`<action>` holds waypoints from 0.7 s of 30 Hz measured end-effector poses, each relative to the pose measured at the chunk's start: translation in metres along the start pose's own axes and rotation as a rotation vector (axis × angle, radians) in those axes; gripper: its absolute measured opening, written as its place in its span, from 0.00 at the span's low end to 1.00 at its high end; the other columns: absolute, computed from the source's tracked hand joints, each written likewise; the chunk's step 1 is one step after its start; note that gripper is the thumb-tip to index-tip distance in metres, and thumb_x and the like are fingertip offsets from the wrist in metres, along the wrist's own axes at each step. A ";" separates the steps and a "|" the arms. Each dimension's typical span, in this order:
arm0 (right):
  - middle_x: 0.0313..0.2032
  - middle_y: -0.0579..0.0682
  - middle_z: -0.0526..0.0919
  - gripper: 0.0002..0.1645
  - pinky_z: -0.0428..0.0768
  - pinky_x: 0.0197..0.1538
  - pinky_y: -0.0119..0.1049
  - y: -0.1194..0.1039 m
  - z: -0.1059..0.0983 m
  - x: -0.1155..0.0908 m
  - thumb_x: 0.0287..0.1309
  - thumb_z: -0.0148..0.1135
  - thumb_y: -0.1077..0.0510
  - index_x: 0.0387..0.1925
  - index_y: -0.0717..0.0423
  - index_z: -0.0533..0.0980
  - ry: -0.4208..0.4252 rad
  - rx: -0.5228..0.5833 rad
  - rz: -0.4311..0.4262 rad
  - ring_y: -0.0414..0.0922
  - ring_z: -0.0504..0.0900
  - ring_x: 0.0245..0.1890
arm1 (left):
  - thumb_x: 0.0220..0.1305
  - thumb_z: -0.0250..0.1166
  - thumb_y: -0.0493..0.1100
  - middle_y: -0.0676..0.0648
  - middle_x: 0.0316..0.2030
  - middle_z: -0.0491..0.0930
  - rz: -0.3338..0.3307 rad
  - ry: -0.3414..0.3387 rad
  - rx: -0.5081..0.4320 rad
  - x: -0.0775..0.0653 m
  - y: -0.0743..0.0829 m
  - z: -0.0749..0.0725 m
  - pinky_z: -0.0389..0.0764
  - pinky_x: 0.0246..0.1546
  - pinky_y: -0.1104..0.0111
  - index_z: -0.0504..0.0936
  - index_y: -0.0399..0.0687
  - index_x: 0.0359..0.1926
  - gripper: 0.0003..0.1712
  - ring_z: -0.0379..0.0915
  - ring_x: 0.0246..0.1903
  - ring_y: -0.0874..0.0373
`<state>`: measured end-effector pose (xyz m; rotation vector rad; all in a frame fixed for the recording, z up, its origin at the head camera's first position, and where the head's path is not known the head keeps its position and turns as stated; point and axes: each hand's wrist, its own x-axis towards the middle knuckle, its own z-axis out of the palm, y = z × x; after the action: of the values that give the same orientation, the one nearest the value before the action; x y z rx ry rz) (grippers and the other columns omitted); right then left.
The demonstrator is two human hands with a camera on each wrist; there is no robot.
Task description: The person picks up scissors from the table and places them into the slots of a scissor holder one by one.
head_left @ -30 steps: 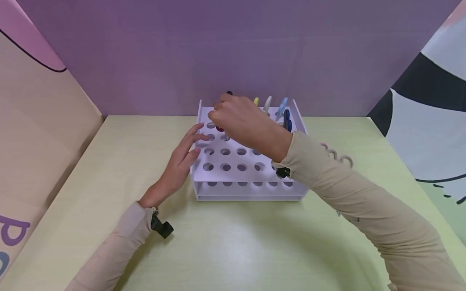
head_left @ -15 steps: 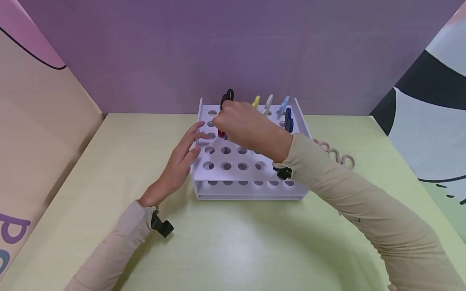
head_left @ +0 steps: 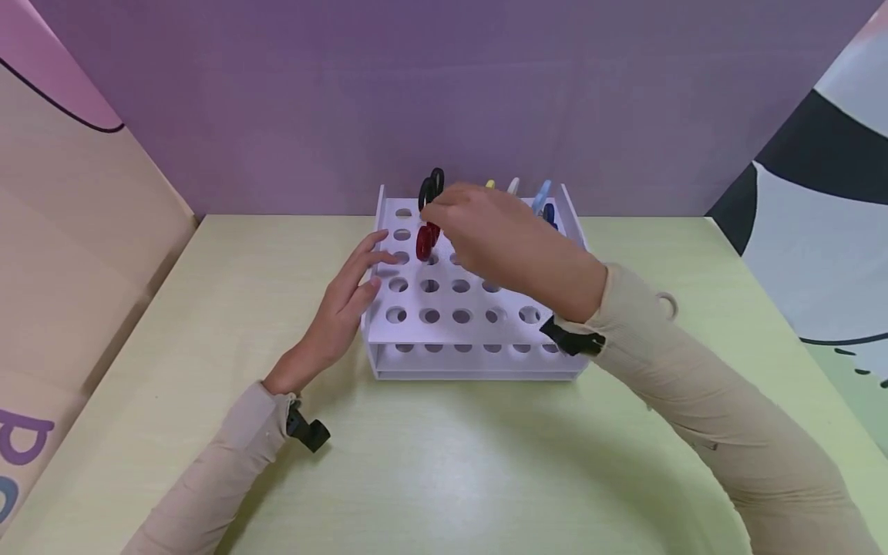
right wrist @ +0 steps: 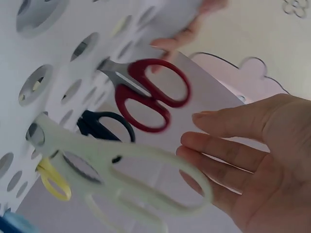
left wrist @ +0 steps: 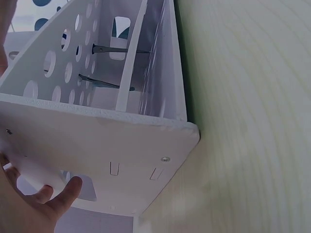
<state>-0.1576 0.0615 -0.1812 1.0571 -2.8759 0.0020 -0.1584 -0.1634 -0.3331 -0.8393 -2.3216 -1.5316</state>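
Observation:
A white rack (head_left: 444, 330) with rows of round holes stands on the table. My left hand (head_left: 340, 312) rests against its left side, fingers extended over the edge. In the left wrist view, that hand's fingertips (left wrist: 73, 187) lie by the side panel's cutout. Red-handled scissors (right wrist: 155, 94) stand in a hole, blades down. Close to their handles is my right hand (right wrist: 252, 155), fingers loosely extended, holding nothing. Black scissors (head_left: 426, 193) stand behind the red pair. Pale green scissors (right wrist: 131, 170) stand nearest the right wrist camera. In the head view the right hand hides part of the rack.
Yellow scissors (right wrist: 54, 180), a white handle (head_left: 513, 186), a light blue handle (head_left: 542, 194) and a dark blue handle (head_left: 550, 213) stand at the rack's back right. A looped beige handle (head_left: 668, 304) shows beside the right sleeve. A purple wall (head_left: 444, 100) rises behind the table.
My right hand has let go of the red scissors and drawn back to the right, uncovering the red and black handles. The left hand has stayed at the rack's side.

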 end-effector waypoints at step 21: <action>0.39 0.53 0.87 0.17 0.83 0.40 0.43 0.028 0.016 -0.092 0.51 0.68 0.74 0.44 0.62 0.83 0.544 0.198 -0.184 0.48 0.83 0.38 | 0.74 0.45 0.40 0.53 0.76 0.55 -0.017 0.002 0.009 -0.005 -0.003 -0.007 0.46 0.73 0.48 0.75 0.41 0.58 0.19 0.43 0.76 0.59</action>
<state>-0.1070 0.1416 -0.2031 1.1344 -2.3170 0.4919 -0.1569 -0.1719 -0.3343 -0.8179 -2.3380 -1.5272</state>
